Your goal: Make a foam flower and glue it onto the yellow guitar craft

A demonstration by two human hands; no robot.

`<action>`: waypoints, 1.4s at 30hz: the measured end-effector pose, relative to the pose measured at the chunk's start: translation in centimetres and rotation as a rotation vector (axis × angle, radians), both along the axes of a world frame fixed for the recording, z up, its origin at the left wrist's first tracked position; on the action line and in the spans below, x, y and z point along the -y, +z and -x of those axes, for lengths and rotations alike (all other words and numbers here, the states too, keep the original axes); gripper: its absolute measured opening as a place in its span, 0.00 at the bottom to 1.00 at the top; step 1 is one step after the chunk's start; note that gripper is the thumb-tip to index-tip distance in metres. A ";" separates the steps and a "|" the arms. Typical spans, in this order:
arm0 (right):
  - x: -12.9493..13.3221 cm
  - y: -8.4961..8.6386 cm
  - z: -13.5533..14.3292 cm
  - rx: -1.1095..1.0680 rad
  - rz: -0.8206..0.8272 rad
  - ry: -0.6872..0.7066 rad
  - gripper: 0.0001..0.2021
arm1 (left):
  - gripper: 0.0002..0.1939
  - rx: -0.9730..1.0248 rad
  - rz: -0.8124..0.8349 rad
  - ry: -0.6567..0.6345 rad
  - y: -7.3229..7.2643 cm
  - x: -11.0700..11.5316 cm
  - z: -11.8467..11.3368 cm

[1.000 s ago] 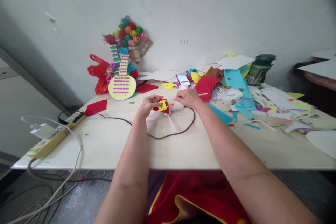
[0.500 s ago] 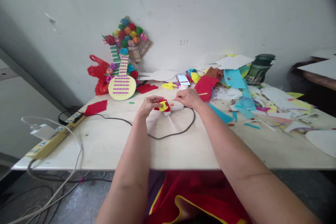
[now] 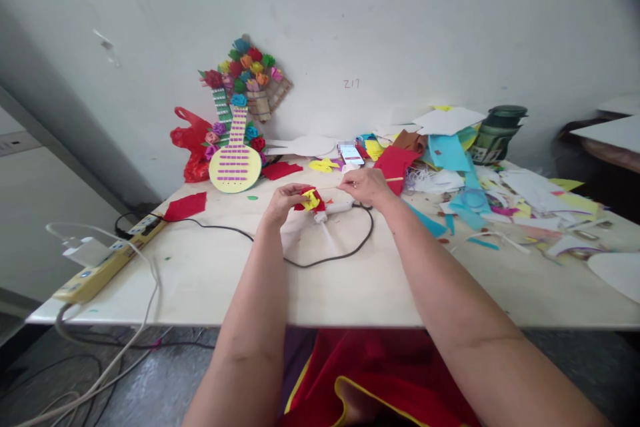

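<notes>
My left hand (image 3: 286, 201) is closed around a paper flower (image 3: 311, 199) with red outer petals and a yellow middle. To the right, my right hand (image 3: 367, 187) pinches a thin wooden stick (image 3: 396, 179). One end of the stick points left past the fingertips, above the flower; the other pokes out to the right. Just below my right hand lies a white glue gun (image 3: 341, 205), its nozzle partly hidden by the flower. A black cord (image 3: 330, 259) loops from it over the table.
A yellow guitar-shaped craft (image 3: 235, 180) and paper flowers (image 3: 253, 67) lean at the wall. Left are a power strip (image 3: 95, 273) and red paper (image 3: 186, 207). Paper scraps (image 3: 530, 190), a phone (image 3: 351, 155) and a green bottle (image 3: 497, 137) lie or stand at the back and right.
My right hand has drawn slightly to the right with the stick, widening the gap to the flower. My left hand keeps its hold on the flower. The view has shifted a little.
</notes>
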State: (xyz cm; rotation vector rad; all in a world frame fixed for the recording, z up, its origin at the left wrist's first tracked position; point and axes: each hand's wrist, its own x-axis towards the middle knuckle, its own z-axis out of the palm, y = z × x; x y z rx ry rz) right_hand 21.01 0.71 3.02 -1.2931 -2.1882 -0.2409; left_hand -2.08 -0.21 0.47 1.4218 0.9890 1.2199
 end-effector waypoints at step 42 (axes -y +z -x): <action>-0.2 -1.4 4.1 -1.013 0.630 0.087 0.01 | 0.30 0.106 0.355 -0.122 0.6 -0.1 -2.0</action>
